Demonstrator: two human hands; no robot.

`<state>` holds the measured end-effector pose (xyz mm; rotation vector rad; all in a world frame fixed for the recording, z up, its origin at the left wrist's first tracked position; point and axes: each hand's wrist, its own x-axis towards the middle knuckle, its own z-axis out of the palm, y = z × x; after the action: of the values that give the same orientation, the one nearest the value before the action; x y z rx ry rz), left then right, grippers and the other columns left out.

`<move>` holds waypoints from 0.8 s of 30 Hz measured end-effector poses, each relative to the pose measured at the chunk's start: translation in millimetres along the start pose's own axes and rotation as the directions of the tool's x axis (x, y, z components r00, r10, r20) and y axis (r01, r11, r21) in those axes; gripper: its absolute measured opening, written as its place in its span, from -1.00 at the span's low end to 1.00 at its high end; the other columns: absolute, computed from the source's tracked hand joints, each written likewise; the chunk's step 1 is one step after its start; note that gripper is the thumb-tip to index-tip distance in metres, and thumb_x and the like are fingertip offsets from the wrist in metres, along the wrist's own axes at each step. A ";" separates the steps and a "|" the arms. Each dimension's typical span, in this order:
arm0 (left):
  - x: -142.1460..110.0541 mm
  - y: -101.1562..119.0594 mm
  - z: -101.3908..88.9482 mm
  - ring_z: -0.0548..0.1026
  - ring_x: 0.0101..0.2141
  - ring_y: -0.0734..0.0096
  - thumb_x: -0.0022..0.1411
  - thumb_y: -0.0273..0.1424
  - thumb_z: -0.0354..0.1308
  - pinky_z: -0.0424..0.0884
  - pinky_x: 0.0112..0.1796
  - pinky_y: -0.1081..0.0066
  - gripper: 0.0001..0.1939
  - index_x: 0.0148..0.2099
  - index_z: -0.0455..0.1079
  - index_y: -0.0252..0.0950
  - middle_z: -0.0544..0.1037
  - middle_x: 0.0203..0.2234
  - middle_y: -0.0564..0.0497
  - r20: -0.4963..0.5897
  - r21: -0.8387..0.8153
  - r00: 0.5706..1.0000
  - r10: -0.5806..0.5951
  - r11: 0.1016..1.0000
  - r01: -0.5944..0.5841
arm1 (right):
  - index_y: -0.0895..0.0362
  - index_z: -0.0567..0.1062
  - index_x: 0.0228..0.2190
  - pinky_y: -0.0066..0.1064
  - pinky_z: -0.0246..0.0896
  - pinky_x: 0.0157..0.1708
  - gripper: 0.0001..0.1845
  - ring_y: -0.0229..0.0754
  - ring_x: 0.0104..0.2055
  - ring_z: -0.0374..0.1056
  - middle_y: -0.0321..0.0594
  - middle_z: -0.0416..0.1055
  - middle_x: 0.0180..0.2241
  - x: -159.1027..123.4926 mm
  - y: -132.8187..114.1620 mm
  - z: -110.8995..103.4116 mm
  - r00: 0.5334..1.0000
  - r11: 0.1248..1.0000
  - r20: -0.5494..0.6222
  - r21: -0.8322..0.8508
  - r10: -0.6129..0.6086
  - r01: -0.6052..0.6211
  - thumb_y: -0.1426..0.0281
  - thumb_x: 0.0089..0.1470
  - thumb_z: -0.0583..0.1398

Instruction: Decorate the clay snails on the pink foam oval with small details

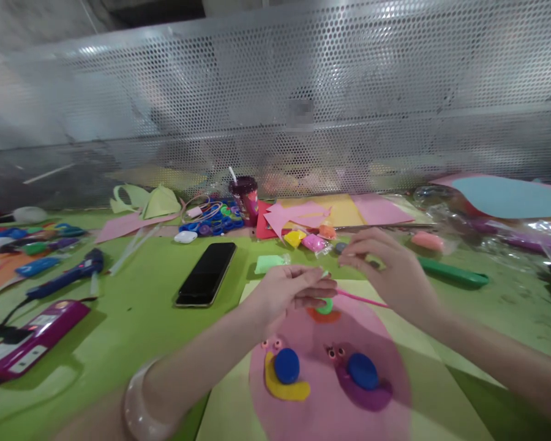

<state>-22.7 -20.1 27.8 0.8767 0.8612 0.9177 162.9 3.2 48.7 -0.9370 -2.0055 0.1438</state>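
Near to far: a pale yellow sheet point(229, 404) is laid on the green tabletop point(128, 324), and a pink paper shape point(321, 416) is set upon it. On the pink shape, a yellow crescent point(298, 392) with a blue disc point(287, 365) is seen at left and a purple crescent point(371, 399) with a second blue disc point(362, 371) at right; small eyes are placed just above each crescent. Farther up the shape, an orange piece point(333, 316) is partly covered by a green piece point(327, 307).

Above this piece the left hand point(289, 291) is held, its fingers curled and drawn close to the thumb; a small pale bit is seen at the fingertips, but whether it is gripped cannot be told. A pink strand point(365, 298) is seen between the two hands. The right hand point(390, 263) is raised, with thumb and forefinger brought near each other; whether anything is pinched there cannot be told.

Beyond the sheet, a dark-screened phone point(206, 274) is placed at left and a green tool point(454, 274) at right. A lidded cup point(245, 202) is stood farther back, before a perforated metal screen point(266, 73).
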 end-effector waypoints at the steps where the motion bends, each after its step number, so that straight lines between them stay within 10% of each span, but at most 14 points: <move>1: 0.6 0.2 -0.5 0.54 -0.28 0.33 0.17 -0.39 0.18 0.42 -0.19 0.35 -0.85 -0.28 0.45 -0.41 0.58 -0.30 -0.16 -0.014 -0.019 1.000 0.007 1.000 -0.007 | 0.11 0.45 -0.47 -0.38 0.30 -0.35 -0.87 -0.24 -0.37 0.34 -0.21 0.39 -0.38 2.3 3.1 -2.0 0.996 0.996 -0.010 0.029 0.088 -0.087 0.36 0.06 0.13; 4: 2.1 -1.8 -0.8 0.54 -0.26 0.34 0.24 -0.51 0.07 0.42 -0.17 0.33 -0.87 -0.19 0.42 -0.39 0.56 -0.27 -0.14 -0.018 -0.078 1.000 0.007 0.997 -0.009 | 0.12 0.44 -0.39 -0.41 0.29 -0.48 -0.83 -0.26 -0.51 0.33 -0.26 0.43 -0.49 4.6 5.8 -5.4 0.965 0.962 0.014 0.083 0.260 -0.260 0.29 0.07 0.11; 9: 7.0 -3.5 -3.2 0.50 -0.41 0.48 0.26 -0.57 -0.04 0.42 -0.30 0.42 -0.80 -0.16 0.39 -0.40 0.51 -0.40 -0.06 -0.039 -0.076 0.999 0.008 0.997 -0.011 | 0.11 0.50 -0.26 -0.40 0.33 -0.34 -0.73 -0.22 -0.35 0.43 -0.24 0.50 -0.38 -2.4 -4.6 -3.3 0.979 0.996 0.187 0.041 0.075 -0.084 0.38 0.12 0.02; 14: 19.2 16.0 -31.2 0.24 -0.61 0.57 0.23 -0.51 -0.11 0.27 -0.53 0.51 -0.75 -0.17 0.40 -0.38 0.20 -0.62 0.12 -0.151 0.322 0.968 0.198 0.936 -0.141 | 0.11 0.43 -0.07 -0.42 0.35 -0.37 -0.58 -0.25 -0.35 0.43 -0.22 0.50 -0.34 -3.7 -7.5 -2.8 0.967 0.997 0.245 -0.023 0.075 -0.072 0.45 0.14 -0.09; 16: 22.4 25.3 -48.8 0.27 -0.56 0.48 0.28 -0.31 -0.14 0.30 -0.48 0.43 -0.65 -0.15 0.43 -0.34 0.22 -0.56 0.07 -0.084 0.664 0.930 0.359 0.716 -0.216 | 0.12 0.44 -0.08 -0.43 0.35 -0.38 -0.59 -0.24 -0.35 0.43 -0.20 0.49 -0.33 -2.1 -5.2 -2.9 0.961 0.996 0.261 -0.042 0.090 -0.082 0.44 0.13 -0.08; 20: 24.2 29.2 -74.4 0.37 -0.27 0.20 0.06 -0.05 0.14 0.34 -0.21 0.22 -0.47 0.02 0.39 -0.24 0.26 -0.25 -0.08 0.152 0.987 0.872 0.465 -0.022 -0.161 | 0.11 0.52 -0.26 -0.41 0.34 -0.33 -0.70 -0.20 -0.29 0.43 -0.21 0.49 -0.29 -0.4 -0.9 -1.1 0.946 0.994 0.307 -0.064 0.103 -0.087 0.40 0.12 0.01; 24: 28.1 19.5 -79.2 0.33 -0.17 0.07 0.07 -0.11 0.18 0.32 -0.16 0.17 -0.44 0.06 0.35 -0.30 0.24 -0.23 -0.13 0.220 0.941 0.893 0.392 -0.326 -0.088 | 0.10 0.52 -0.38 -0.37 0.33 -0.34 -0.75 -0.18 -0.36 0.43 -0.22 0.50 -0.35 -0.9 -1.3 1.2 0.927 0.992 0.353 -0.071 0.126 -0.107 0.41 0.10 0.03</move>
<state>-89.0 31.7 8.5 2.6656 1.7106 0.3847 161.6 2.0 47.8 -1.1275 -2.2932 0.3532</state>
